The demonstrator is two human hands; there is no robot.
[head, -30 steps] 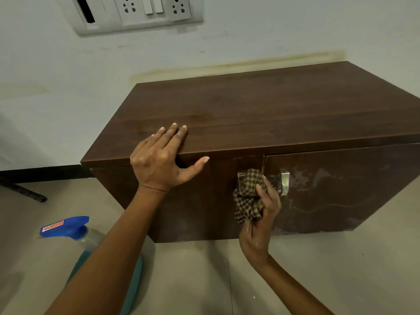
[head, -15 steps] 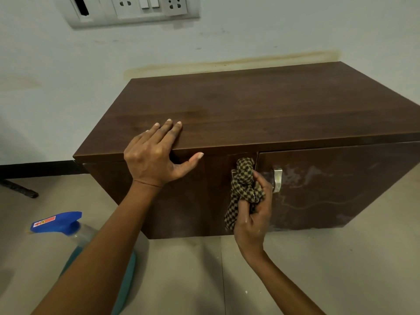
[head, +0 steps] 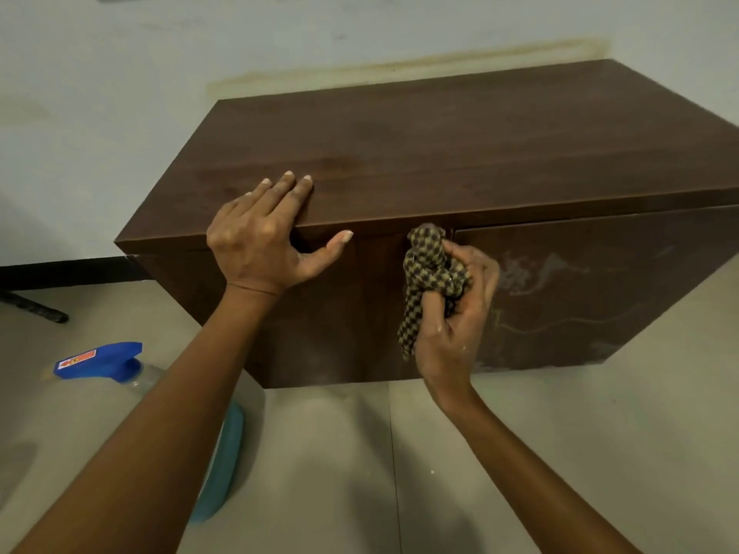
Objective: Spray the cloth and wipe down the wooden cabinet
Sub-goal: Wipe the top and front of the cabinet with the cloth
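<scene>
A dark wooden cabinet [head: 460, 145] stands low against the wall. My left hand [head: 260, 241] rests flat on its front top edge, fingers straight on the top and thumb out over the front. My right hand [head: 456, 313] grips a bunched brown checked cloth [head: 428, 269] and holds it against the cabinet front where the two doors meet. The cloth and hand hide the metal door handles. A spray bottle with a blue trigger head [head: 100, 359] and teal liquid stands on the floor at the left, partly behind my left forearm.
The right door [head: 600, 289] shows pale smears and streaks. The white wall [head: 120, 94] rises right behind the cabinet. A black bar [head: 36, 309] lies on the beige tiled floor [head: 560, 453] at the far left.
My right hand has turned the cloth and moved it slightly up and over the door handles, which are now covered. The view has tilted down. My left hand stays on the top edge.
</scene>
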